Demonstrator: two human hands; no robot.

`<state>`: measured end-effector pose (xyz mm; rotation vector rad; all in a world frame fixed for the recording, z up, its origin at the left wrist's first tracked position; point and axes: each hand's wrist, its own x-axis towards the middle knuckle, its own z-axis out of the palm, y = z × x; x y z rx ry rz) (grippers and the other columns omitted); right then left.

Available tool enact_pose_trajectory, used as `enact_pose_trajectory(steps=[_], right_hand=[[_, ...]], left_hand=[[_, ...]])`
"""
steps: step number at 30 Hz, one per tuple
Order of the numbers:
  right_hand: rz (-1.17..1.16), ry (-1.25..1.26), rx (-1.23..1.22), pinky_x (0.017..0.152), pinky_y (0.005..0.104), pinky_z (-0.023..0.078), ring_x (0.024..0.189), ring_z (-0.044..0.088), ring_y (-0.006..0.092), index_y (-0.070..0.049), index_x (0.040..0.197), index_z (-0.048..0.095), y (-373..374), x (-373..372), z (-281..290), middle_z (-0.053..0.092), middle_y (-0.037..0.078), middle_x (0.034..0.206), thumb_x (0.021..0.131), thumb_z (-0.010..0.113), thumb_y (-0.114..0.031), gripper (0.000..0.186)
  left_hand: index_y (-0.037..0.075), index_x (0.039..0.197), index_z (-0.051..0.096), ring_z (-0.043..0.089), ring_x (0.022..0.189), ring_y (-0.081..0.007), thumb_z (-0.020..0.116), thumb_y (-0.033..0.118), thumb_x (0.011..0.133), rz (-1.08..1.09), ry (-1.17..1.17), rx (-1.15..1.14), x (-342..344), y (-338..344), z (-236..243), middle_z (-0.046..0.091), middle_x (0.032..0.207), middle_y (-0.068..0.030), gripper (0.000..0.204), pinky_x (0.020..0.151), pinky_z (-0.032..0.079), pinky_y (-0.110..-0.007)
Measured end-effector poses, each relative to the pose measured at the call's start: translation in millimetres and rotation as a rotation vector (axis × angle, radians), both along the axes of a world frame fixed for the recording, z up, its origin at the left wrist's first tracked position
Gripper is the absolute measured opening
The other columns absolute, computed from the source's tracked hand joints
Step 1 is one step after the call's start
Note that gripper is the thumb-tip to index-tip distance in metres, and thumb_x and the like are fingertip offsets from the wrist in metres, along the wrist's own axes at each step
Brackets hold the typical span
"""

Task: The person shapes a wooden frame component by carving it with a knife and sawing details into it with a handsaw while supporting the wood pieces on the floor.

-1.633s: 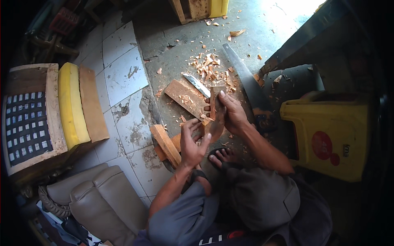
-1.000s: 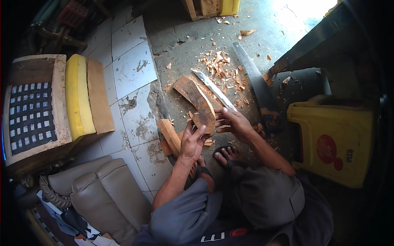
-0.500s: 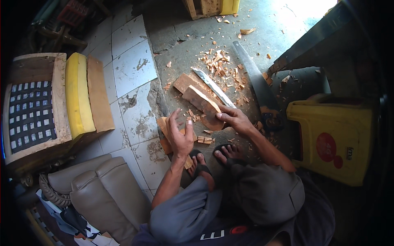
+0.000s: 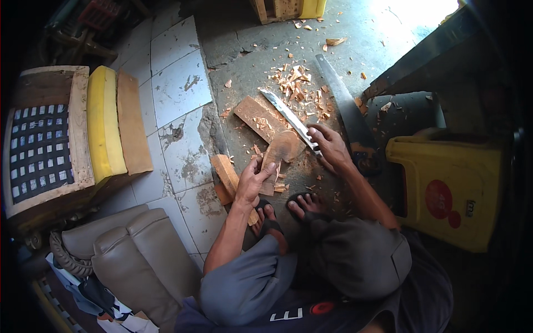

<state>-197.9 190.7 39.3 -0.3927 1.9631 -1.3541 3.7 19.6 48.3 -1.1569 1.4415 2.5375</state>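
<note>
My left hand (image 4: 256, 181) is closed around the lower end of a carved wooden piece (image 4: 285, 147) with a rounded, wider top. The piece is held tilted above a flat wooden board (image 4: 260, 119) on the floor. My right hand (image 4: 331, 147) is at the near end of a long machete-like blade (image 4: 286, 113), its fingers and thumb apart on either side. The grip end is mostly hidden by that hand, and the blade's far part rests by the board. My feet in sandals (image 4: 301, 205) are just below the work.
Wood chips (image 4: 297, 80) litter the concrete. A handsaw (image 4: 345, 102) lies to the right, beside a yellow plastic stool (image 4: 444, 188). Wood offcuts (image 4: 226, 173) are at the left. Further left stand a webbed wooden frame with yellow foam (image 4: 105, 122) and brown cushions (image 4: 144, 261).
The carved wooden piece has passed from my right hand to my left and has been turned, rounded end up. My right hand has moved up to the blade's near end.
</note>
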Motion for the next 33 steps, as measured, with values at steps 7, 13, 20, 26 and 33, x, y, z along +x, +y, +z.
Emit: enact_pose_trajectory(steps=[7, 13, 20, 26, 33], right_hand=[[0.166, -0.222, 0.077, 0.077, 0.0331, 0.056, 0.087, 0.069, 0.0167, 0.002, 0.129, 0.066, 16.5, 17.9, -21.8, 0.075, 0.011, 0.106, 0.102, 0.057, -0.034, 0.045], [0.225, -0.211, 0.121, 0.079, 0.0327, 0.056, 0.088, 0.069, 0.0167, 0.001, 0.132, 0.065, 12.5, 17.9, -17.3, 0.075, 0.011, 0.106, 0.102, 0.055, -0.031, 0.045], [0.22, -0.218, 0.131, 0.078, 0.0324, 0.056, 0.087, 0.069, 0.0157, 0.0, 0.13, 0.067, 18.0, 22.4, -18.4, 0.075, 0.009, 0.105, 0.101, 0.055, -0.031, 0.044], [0.223, -0.214, 0.14, 0.079, 0.0325, 0.056, 0.087, 0.069, 0.016, 0.0, 0.129, 0.067, 18.1, 26.2, -13.8, 0.075, 0.008, 0.103, 0.101, 0.055, -0.031, 0.044], [0.229, -0.196, 0.142, 0.078, 0.0335, 0.058, 0.085, 0.07, 0.0163, -0.001, 0.128, 0.068, 20.5, 31.7, -17.5, 0.076, 0.009, 0.101, 0.101, 0.055, -0.03, 0.043]], left_hand=[[0.001, 0.133, 0.054, 0.063, 0.108, -0.0188, 0.075, 0.02, 0.095, 0.16, -0.005, 0.075, 2.3, -6.4, -10.0, 0.063, 0.121, -0.0077, 0.047, 0.098, 0.049, -0.034], [0.004, 0.131, 0.051, 0.065, 0.109, -0.0203, 0.072, 0.014, 0.096, 0.198, 0.009, 0.114, 4.0, -0.5, -5.3, 0.063, 0.122, -0.01, 0.042, 0.092, 0.056, -0.038], [0.003, 0.132, 0.049, 0.065, 0.111, -0.0216, 0.071, 0.011, 0.096, 0.181, 0.056, 0.15, 0.0, 4.6, 0.7, 0.063, 0.123, -0.011, 0.043, 0.097, 0.055, -0.039], [0.003, 0.135, 0.047, 0.063, 0.115, -0.0232, 0.073, 0.014, 0.096, 0.161, 0.069, 0.141, 0.0, 5.6, 1.9, 0.062, 0.126, -0.0123, 0.049, 0.1, 0.052, -0.041], [0.003, 0.133, 0.048, 0.064, 0.114, -0.0231, 0.074, 0.012, 0.095, 0.194, 0.089, 0.142, 2.6, 7.5, 1.2, 0.063, 0.124, -0.0126, 0.047, 0.099, 0.053, -0.041]])
